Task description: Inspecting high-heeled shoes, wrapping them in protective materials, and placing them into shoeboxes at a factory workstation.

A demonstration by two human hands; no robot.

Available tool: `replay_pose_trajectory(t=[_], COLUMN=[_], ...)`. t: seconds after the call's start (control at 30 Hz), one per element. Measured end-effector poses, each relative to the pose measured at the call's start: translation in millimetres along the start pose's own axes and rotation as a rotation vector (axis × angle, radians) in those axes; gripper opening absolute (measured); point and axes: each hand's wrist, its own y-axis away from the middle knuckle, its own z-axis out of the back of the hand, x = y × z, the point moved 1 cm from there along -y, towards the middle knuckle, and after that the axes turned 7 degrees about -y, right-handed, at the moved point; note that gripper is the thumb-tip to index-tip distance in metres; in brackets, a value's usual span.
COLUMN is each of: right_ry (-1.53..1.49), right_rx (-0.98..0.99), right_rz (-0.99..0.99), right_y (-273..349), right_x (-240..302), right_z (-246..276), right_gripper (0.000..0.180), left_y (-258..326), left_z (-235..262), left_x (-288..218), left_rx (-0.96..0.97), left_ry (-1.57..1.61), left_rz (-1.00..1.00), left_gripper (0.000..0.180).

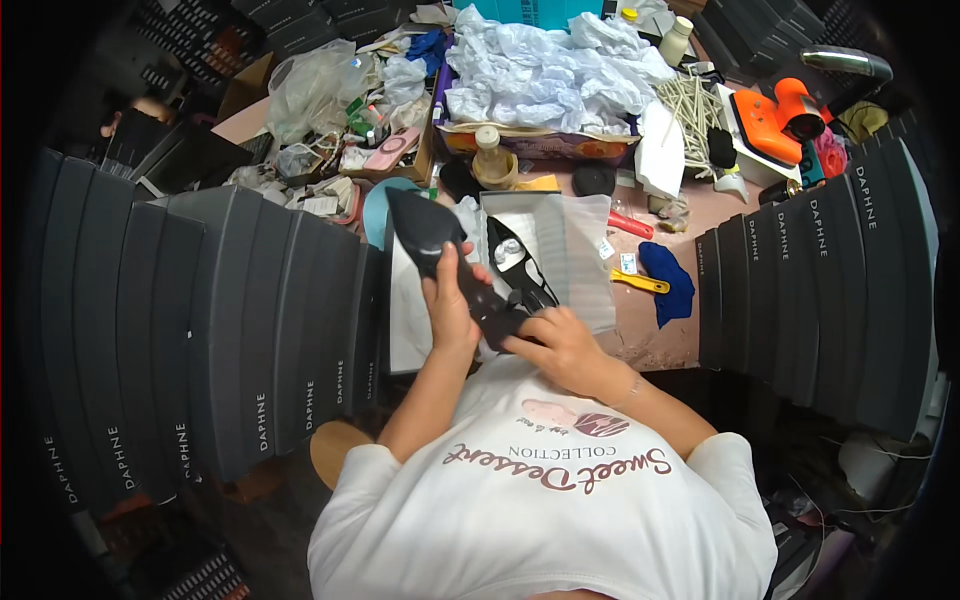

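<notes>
Left hand [450, 300] wraps closed around a pointed black high-heeled shoe [440, 250], sole upward; right hand [560, 345] pinches its heel end.

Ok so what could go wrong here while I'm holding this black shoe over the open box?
The shoe is held by both hands, left hand and right hand, above the open box, so a slip could drop it onto the second shoe inside. The tall stack of dark boxes stands close to the left elbow and might get knocked. The cluttered table leaves little room to set things down.
</notes>
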Motion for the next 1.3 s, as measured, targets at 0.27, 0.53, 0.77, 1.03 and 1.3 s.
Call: replay_pose_trajectory(t=[0.27,0.53,0.77,1.03,1.3], right_ry=[-0.138,-0.29,0.202,-0.78,-0.547], right_rx=[-0.006,0.001,-0.163,-0.457,-0.33], right_rz=[-0.084,-0.31,-0.649,-0.751,-0.704], right_y=[3,-9,30,-5,-1], right_x=[0,-9,-82,-79,-67], right_z=[3,7,64,1,-10], right_gripper=[0.04,0.038,0.086,0.069,0.052], left_y=[-11,-5,-6,-2,-9], left_z=[2,-1,-3,-6,-1], left_x=[1,5,18,0,33], left_rx=[0.189,0.431,0.488,0.404,0.503], left_ry=[0.145,-0.032,-0.508,-1.172,-0.599], left_rz=[0.118,-0.003,-0.069,-0.426,-0.264], left_gripper=[0.048,0.042,0.067,0.091,0.066])
